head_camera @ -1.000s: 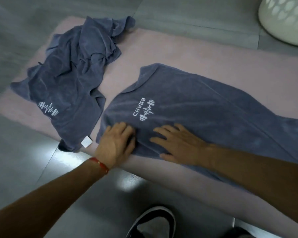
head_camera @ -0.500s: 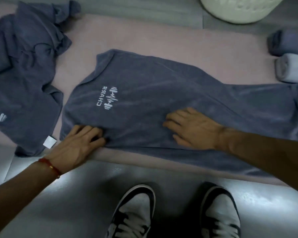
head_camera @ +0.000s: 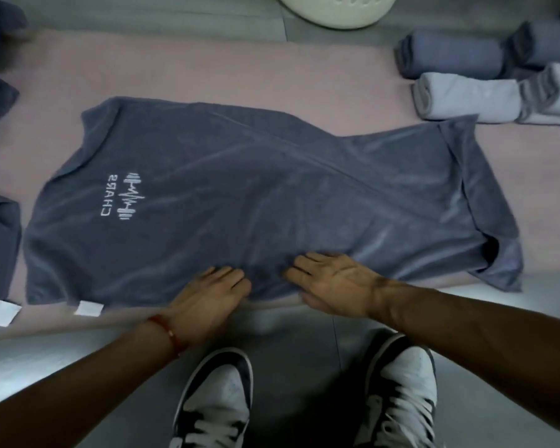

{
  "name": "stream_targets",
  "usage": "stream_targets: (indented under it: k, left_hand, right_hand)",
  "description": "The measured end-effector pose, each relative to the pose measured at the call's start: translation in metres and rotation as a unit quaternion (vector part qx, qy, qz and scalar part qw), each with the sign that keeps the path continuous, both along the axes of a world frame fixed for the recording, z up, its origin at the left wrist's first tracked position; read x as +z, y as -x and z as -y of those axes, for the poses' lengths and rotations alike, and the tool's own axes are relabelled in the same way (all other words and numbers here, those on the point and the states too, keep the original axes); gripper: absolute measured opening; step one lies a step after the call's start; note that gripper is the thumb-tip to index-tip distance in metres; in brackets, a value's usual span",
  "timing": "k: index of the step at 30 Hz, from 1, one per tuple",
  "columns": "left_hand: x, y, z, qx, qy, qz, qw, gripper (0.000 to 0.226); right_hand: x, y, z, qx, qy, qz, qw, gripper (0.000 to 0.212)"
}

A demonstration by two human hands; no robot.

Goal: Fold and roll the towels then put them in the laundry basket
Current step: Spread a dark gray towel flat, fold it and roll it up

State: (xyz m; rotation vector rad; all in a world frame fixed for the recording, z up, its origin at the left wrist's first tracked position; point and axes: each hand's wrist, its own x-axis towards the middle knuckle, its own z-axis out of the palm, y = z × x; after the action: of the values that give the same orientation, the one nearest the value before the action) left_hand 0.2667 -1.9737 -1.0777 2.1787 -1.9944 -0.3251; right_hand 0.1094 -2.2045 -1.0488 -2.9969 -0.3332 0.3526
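- Slate-blue terry towel with white logo [head_camera: 240,195]: lying spread on pink mat [head_camera: 207,76], being smoothed for folding
- Left hand [head_camera: 214,292], right hand [head_camera: 333,286]: fingers straight, grip apart, pressing near edge
- Next move, likely: lifting near edge over, then rolling

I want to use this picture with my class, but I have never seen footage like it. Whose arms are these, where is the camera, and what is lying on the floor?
There is no machine: a person wears a camera on the head, looking down at their own arms and shoes. The left hand and right hand lie flat, fingers straight, on a dark blue towel spread over a pink mat. Neither hand grips anything. Rolled towels lie at the far right, and the white laundry basket stands beyond the mat. More unfolded blue cloth shows at the left edge.
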Motion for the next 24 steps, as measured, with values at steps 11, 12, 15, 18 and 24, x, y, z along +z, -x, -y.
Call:
stream_targets:
  k: [11,12,15,18,24]
  left_hand:
    - [0.067,-0.061,0.174,-0.124,-0.119,0.058,0.983,0.047]
    - [0.072,-0.063,0.205,-0.113,-0.127,0.05,0.984,0.045]
    - [0.075,-0.073,0.273,-0.053,-0.107,0.018,0.993,0.053]
    - [0.058,-0.078,0.332,0.003,-0.126,-0.001,0.992,0.038]
    - [0.02,-0.053,0.41,0.12,-0.113,-0.046,0.985,0.036]
  right_hand:
    - [0.115,0.104,0.173,-0.265,0.09,-0.215,0.936,0.05]
    - [0.122,0.109,0.192,-0.287,0.097,-0.227,0.926,0.048]
    - [0.11,0.11,0.243,-0.366,0.079,-0.203,0.905,0.039]
    - [0.07,0.093,0.295,-0.464,0.059,-0.116,0.876,0.036]
    - [0.013,0.037,0.378,-0.59,-0.045,-0.032,0.805,0.047]
